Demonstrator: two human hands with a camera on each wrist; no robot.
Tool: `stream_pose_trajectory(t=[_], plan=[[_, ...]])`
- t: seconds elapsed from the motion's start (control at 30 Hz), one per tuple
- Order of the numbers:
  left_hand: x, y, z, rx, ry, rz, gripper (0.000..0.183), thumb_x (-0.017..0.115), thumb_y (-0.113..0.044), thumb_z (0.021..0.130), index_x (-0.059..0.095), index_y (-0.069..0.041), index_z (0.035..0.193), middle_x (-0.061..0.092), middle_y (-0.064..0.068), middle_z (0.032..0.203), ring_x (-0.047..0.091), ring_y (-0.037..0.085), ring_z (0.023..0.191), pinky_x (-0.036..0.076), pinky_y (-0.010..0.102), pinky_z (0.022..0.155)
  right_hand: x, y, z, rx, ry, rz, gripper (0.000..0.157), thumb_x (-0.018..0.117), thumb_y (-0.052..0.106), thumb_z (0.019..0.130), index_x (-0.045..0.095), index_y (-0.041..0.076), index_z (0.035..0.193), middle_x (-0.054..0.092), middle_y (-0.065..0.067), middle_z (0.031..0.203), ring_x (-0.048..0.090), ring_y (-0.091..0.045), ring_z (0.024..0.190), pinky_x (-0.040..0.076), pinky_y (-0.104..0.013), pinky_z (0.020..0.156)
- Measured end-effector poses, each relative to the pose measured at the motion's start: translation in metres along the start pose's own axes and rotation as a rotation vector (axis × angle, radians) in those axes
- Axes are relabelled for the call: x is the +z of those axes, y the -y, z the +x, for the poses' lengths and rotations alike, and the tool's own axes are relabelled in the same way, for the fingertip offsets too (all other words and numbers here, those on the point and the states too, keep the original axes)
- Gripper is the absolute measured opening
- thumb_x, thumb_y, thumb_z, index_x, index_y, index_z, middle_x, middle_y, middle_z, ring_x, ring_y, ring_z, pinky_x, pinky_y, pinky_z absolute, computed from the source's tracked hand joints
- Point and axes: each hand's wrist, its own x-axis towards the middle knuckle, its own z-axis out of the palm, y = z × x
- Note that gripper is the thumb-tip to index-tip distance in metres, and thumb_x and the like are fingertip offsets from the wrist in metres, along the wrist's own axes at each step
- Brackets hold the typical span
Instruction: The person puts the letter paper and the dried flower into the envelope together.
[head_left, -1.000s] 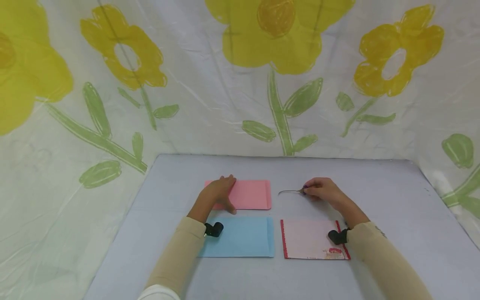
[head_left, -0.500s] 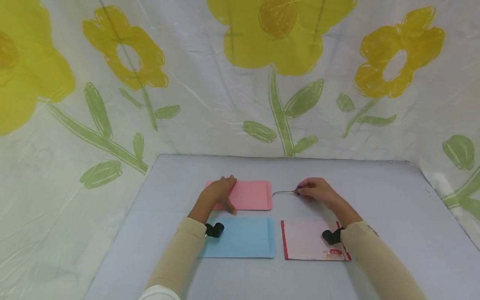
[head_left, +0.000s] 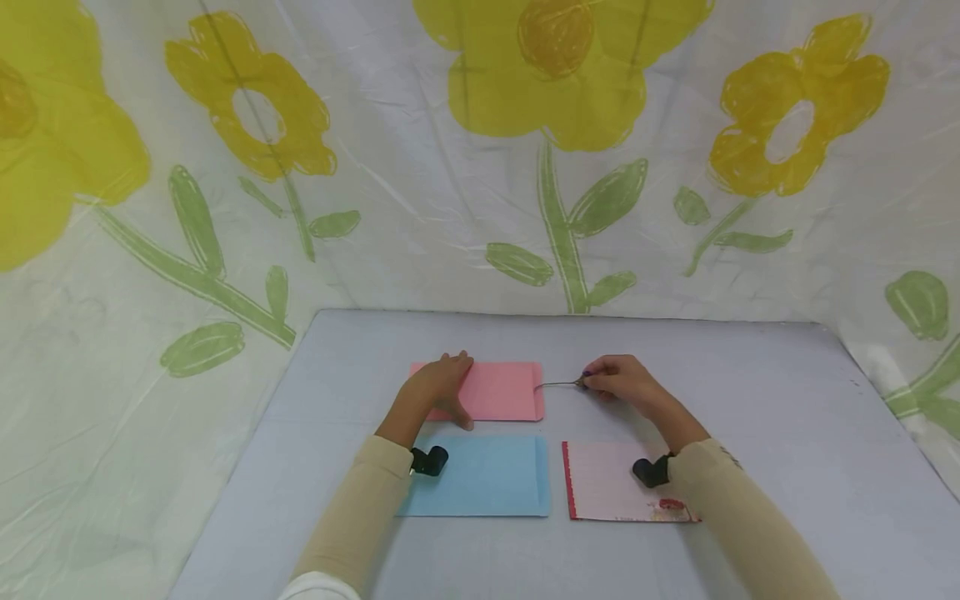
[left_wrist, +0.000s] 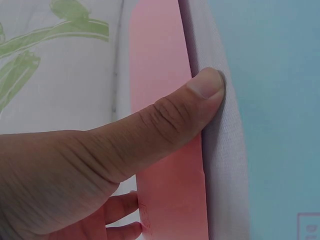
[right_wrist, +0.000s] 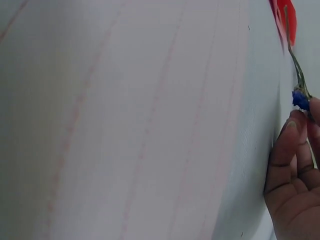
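One stem [head_left: 557,384], two envelopes [head_left: 498,390], one sheet [head_left: 603,483].

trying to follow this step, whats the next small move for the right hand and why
Probably slide the thin stem a little further left into the pink envelope. The right hand pinches it with the tip right at the envelope's open right edge, while the left hand presses the envelope flat.

The left hand [head_left: 438,387] covers the left part of the pink envelope [head_left: 501,390]. The thin metal tool [head_left: 558,384] in the right hand [head_left: 618,379] is too small to identify. The right forearm hides a corner of the red-edged sheet [head_left: 603,487].
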Motion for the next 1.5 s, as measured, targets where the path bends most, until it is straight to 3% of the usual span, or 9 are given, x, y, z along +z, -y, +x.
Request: stream_pose_trajectory(t=[0.53,0.93,1.5], plan=[[0.002,0.0,-0.002,0.008,-0.004,0.0,0.11,0.083,-0.046,0.055,0.025,-0.011,0.143,0.02,0.006,0.148,0.017,0.028,0.134,0.022,0.044,0.104,0.012,0.005,0.009,0.06,-0.045,-0.082,0.022,0.064,0.014,0.083,0.062,0.001,0.101,0.062,-0.009,0.089,0.056,-0.021,0.075,0.05,-0.031,0.065],[-0.002,-0.001,-0.003,0.0,0.003,0.011,0.11,0.082,-0.046,0.056,0.024,-0.011,0.143,0.019,0.007,0.148,0.016,0.028,0.134,0.022,0.043,0.105,0.022,0.006,0.018,0.041,-0.052,-0.149,0.022,0.065,0.019,0.082,0.064,0.004,0.099,0.062,-0.005,0.084,0.052,-0.018,0.071,0.045,-0.027,0.059],[-0.003,-0.002,-0.005,0.008,-0.006,-0.016,0.111,0.084,-0.044,0.055,0.026,-0.009,0.142,0.02,0.008,0.147,0.017,0.03,0.133,0.022,0.044,0.104,0.037,0.011,0.024,0.054,-0.06,-0.089,0.022,0.066,0.018,0.082,0.062,0.006,0.1,0.063,-0.006,0.081,0.051,-0.018,0.065,0.045,-0.028,0.056]])
